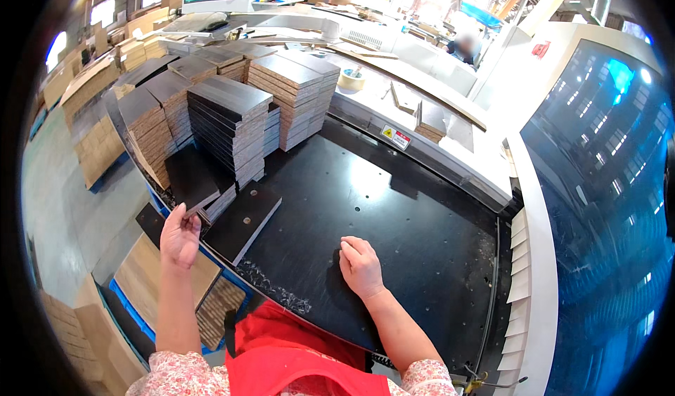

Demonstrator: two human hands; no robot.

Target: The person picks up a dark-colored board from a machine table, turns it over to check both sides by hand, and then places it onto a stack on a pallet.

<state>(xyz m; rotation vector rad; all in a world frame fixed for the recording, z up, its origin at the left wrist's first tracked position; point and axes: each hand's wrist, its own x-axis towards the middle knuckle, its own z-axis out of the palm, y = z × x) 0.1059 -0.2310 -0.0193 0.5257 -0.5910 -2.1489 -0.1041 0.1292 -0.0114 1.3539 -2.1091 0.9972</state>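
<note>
My left hand [181,241] pinches the near corner of a dark board [190,178], which lies at the front of the stacks on the left. Beside it, a dark panel with two round holes [246,220] rests flat near the table's front edge. Behind stand tall piles of dark-faced boards [225,108] with pale chipboard edges. My right hand [362,266] is curled into a loose fist over the black tabletop [422,255], apart from the boards, with nothing visible in it.
A white machine rail [436,164] with a warning label borders the far side. A roll of tape [351,80] lies on it. At right rises a machine with a blue window [605,206]. Wood panels on a pallet [165,273] stand lower left. Sawdust lies along the front edge.
</note>
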